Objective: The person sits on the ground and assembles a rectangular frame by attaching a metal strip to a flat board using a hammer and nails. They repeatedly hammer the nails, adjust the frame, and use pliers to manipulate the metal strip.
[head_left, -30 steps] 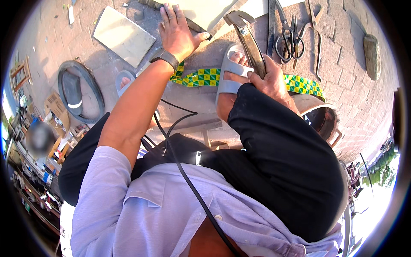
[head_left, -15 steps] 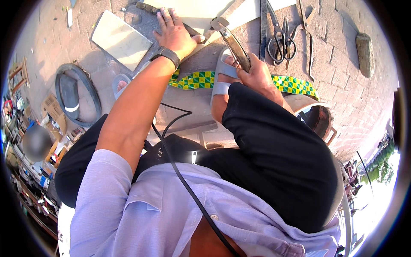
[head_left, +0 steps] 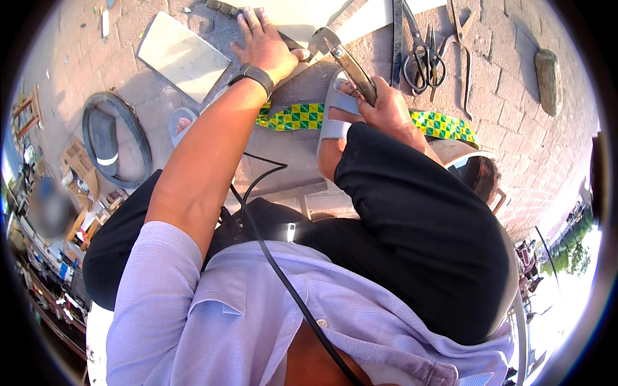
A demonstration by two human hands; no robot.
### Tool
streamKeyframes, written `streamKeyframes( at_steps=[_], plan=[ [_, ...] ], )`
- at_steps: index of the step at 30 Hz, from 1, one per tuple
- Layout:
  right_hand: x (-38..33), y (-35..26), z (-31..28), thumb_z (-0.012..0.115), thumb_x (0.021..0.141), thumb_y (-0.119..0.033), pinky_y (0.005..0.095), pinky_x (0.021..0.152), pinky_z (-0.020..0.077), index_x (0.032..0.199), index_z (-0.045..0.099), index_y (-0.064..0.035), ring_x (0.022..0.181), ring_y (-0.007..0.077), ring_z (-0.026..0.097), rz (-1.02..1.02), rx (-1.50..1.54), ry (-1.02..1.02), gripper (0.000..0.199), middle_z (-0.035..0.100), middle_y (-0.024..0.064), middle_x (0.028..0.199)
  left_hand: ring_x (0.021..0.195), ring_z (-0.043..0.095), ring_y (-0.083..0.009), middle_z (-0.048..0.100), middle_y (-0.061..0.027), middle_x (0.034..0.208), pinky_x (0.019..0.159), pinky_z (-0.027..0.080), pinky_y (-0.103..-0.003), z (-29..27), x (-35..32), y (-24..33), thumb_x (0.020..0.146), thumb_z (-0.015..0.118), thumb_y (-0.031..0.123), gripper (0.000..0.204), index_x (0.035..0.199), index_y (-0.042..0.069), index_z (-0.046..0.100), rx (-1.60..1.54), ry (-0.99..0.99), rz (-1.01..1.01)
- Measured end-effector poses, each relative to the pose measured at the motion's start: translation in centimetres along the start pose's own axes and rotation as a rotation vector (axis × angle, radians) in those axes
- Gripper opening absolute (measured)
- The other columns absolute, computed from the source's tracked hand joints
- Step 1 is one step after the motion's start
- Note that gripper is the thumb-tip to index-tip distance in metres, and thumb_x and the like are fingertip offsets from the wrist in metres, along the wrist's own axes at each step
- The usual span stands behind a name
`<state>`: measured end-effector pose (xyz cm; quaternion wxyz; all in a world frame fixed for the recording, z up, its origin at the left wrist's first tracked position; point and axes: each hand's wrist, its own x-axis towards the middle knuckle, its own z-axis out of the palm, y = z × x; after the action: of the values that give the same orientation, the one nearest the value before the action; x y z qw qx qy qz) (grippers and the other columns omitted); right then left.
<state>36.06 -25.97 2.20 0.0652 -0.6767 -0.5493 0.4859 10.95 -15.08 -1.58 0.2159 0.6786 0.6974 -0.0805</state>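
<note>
My left hand (head_left: 267, 55) lies flat with fingers spread, pressing near the edge of a pale sheet (head_left: 293, 16) on the ground. Its thumb points toward a narrow strip (head_left: 347, 17) that crosses the sheet. My right hand (head_left: 386, 106) is wrapped round the wooden handle of a hammer (head_left: 355, 69). The hammer's head is down by the strip, just right of my left thumb; its exact contact cannot be made out. A green and yellow checkered band (head_left: 293, 119) runs across the ground near my sandalled right foot (head_left: 339, 106).
To the right lie a dark flat bar (head_left: 397, 48), black-handled scissors (head_left: 418, 61), long metal shears (head_left: 458, 42) and an oblong block (head_left: 549, 82). A bucket (head_left: 494, 168) stands beside my right knee. On the left are a pale slab (head_left: 183, 56) and a black rubber ring (head_left: 90, 128).
The hammer's head has tipped slightly down and turned against the strip. My left hand has shifted a little up and right, still flat; my right hand keeps its hold.
</note>
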Motion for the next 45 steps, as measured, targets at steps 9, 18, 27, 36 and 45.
streamKeyframes(
  at_steps=[9,18,27,36,45],
  plan=[
    [-1.7,-2.1,-0.9,0.076,0.084,-0.022,0.053,0.084,0.0538,0.118,0.06,0.002,0.099,0.0507,0.068,0.07,-0.014,-0.078,0.044,0.071,0.0319,0.096,0.162,-0.002,-0.0349,-0.001,-0.0202,0.174,0.123,0.017,-0.068,-0.1,-0.5,0.1,0.079,0.084,0.052,0.127,0.166,0.003,0.006,-0.003,-0.009,-0.025],
    [-2.8,-2.2,-0.9,0.077,0.087,-0.021,0.0491,0.085,0.0541,0.117,0.059,0.0028,0.102,0.0491,0.069,0.062,0.073,-0.102,0.042,0.071,0.0318,0.098,0.162,-0.001,-0.0338,0.001,-0.0189,0.174,0.123,0.017,-0.067,-0.2,-0.4,0.1,0.08,0.083,0.053,0.125,0.166,0.004,0.007,-0.022,-0.018,-0.018],
    [-3.6,-2.0,0.9,0.078,0.088,-0.029,0.0485,0.083,0.0532,0.117,0.06,0.0011,0.1,0.0491,0.068,0.14,0.078,-0.104,0.045,0.07,0.0305,0.097,0.162,0.0,-0.0349,0.002,-0.0207,0.174,0.122,0.017,-0.067,1.2,-0.1,-0.9,0.074,0.083,0.061,0.132,0.166,0.004,0.008,-0.007,0.067,0.026],
    [-4.0,-2.3,0.6,0.075,0.089,-0.026,0.0464,0.085,0.053,0.124,0.06,-0.0003,0.103,0.0492,0.068,0.166,0.112,-0.092,0.046,0.071,0.0299,0.1,0.161,0.001,-0.0363,0.002,-0.0218,0.174,0.121,0.018,-0.07,0.8,0.0,-0.5,0.073,0.084,0.061,0.134,0.166,0.002,0.008,-0.049,0.052,0.021],
    [-4.1,-3.4,0.2,0.075,0.087,-0.024,0.0482,0.086,0.0526,0.121,0.061,-0.0002,0.105,0.0492,0.067,0.205,0.022,-0.133,0.044,0.07,0.0317,0.102,0.161,0.003,-0.0388,0.005,-0.0246,0.173,0.12,0.018,-0.071,1.6,0.1,-1.0,0.072,0.084,0.062,0.133,0.165,0.001,0.011,-0.03,0.092,0.043]
  ],
)
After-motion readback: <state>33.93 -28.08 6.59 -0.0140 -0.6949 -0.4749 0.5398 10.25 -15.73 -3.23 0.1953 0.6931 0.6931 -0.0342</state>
